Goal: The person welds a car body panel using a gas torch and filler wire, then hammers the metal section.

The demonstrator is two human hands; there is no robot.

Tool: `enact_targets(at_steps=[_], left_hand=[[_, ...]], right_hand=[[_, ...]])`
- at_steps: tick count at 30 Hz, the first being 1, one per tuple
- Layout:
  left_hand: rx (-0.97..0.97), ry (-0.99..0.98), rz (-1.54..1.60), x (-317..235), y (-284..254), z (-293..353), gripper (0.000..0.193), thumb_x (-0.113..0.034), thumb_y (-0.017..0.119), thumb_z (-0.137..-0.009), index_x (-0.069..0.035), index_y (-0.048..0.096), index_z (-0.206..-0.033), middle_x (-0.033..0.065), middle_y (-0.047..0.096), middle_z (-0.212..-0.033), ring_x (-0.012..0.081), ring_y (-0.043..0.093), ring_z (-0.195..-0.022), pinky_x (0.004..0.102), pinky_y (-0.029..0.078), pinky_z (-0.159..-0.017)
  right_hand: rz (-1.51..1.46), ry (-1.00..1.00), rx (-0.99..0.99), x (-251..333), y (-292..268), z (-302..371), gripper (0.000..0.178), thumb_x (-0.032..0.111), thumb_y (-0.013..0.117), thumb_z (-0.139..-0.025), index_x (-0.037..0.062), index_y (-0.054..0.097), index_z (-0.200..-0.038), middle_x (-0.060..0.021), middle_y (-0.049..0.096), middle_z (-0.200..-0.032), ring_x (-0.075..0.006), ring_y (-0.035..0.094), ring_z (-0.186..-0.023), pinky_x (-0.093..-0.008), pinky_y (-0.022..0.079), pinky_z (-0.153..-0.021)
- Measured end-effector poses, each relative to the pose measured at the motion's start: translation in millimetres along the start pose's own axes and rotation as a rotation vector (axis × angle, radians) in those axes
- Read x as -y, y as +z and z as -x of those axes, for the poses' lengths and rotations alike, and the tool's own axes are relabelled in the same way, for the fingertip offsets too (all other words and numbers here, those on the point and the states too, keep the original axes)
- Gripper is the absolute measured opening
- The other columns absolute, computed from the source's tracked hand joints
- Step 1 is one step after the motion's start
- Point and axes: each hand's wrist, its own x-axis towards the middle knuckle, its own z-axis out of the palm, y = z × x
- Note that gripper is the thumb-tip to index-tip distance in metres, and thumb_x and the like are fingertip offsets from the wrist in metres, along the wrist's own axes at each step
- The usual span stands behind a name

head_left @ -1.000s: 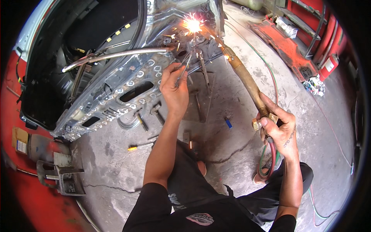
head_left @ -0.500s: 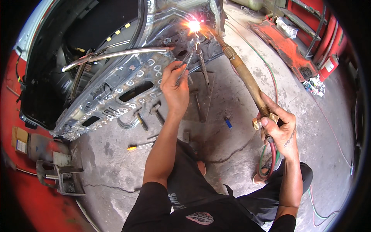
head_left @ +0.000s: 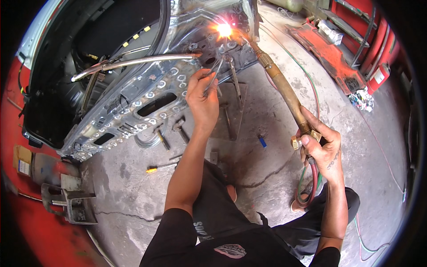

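My right hand (head_left: 324, 144) is closed around the valve end of a brass gas welding torch (head_left: 284, 86). From its tip a bright orange-white flame (head_left: 224, 30) glows against the grey metal car body panel (head_left: 126, 99), and the glare hides the spot it touches. In the fingers of my left hand (head_left: 202, 98) is a thin metal welding rod (head_left: 219, 70), bent back near the hand and pointing up toward the flame. A plier-like tool (head_left: 235, 80) hangs at the panel's edge, just right of the rod.
A curved metal strip (head_left: 133, 61) juts across the panel. Hammers (head_left: 180, 129), a coil of wire (head_left: 149, 141) and a yellow-tipped tool (head_left: 161, 167) lie on the concrete floor. Red and green hoses (head_left: 315, 178) trail from the torch. A red fire extinguisher (head_left: 378, 76) stands at right.
The flame's glow has shifted very slightly to the right, and the rod has crept slightly toward it. Both hands keep nearly the same positions and grips.
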Motion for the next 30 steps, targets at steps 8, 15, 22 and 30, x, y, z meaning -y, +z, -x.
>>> enact_targets(at_steps=[8, 15, 22, 30], left_hand=[[-0.001, -0.025, 0.011, 0.4, -1.4, 1.6, 0.016, 0.005, 0.074, -0.089, 0.002, 0.076, -0.104, 0.0130, 0.071, -0.114, 0.0233, 0.066, -0.105, 0.0321, 0.051, -0.092], [0.007, -0.034, 0.013, 0.5, -3.4, 2.5, 0.015, 0.004, 0.074, -0.089, 0.002, 0.076, -0.104, 0.0126, 0.070, -0.114, 0.0233, 0.066, -0.107, 0.0320, 0.051, -0.092], [0.010, -0.037, 0.019, 1.5, -2.8, 2.7, 0.016, 0.004, 0.074, -0.089, 0.002, 0.076, -0.104, 0.0125, 0.070, -0.114, 0.0233, 0.066, -0.106, 0.0321, 0.051, -0.093], [-0.001, -0.012, 0.007, 1.5, -1.5, 1.2, 0.017, 0.005, 0.074, -0.089, 0.001, 0.076, -0.105, 0.0131, 0.071, -0.114, 0.0241, 0.066, -0.106, 0.0329, 0.051, -0.094]], right_hand=[[0.031, 0.005, -0.015, 1.1, 2.4, 0.6, 0.062, 0.009, 0.080, -0.087, 0.0056, 0.059, -0.145, -0.0028, 0.069, -0.086, -0.0077, 0.059, -0.059, -0.0246, 0.049, -0.052], [-0.012, 0.068, -0.017, 0.1, 3.6, 1.0, 0.066, 0.000, 0.081, -0.084, 0.0086, 0.060, -0.146, -0.0024, 0.070, -0.090, -0.0068, 0.058, -0.061, -0.0238, 0.049, -0.052], [0.004, 0.075, -0.017, 0.5, 3.5, 1.3, 0.065, 0.002, 0.081, -0.085, 0.0091, 0.060, -0.146, -0.0022, 0.069, -0.090, -0.0065, 0.058, -0.061, -0.0236, 0.049, -0.052], [0.017, 0.061, -0.018, 1.0, 3.5, 2.1, 0.064, 0.002, 0.081, -0.086, 0.0089, 0.060, -0.146, -0.0017, 0.069, -0.089, -0.0061, 0.058, -0.061, -0.0234, 0.049, -0.052]])
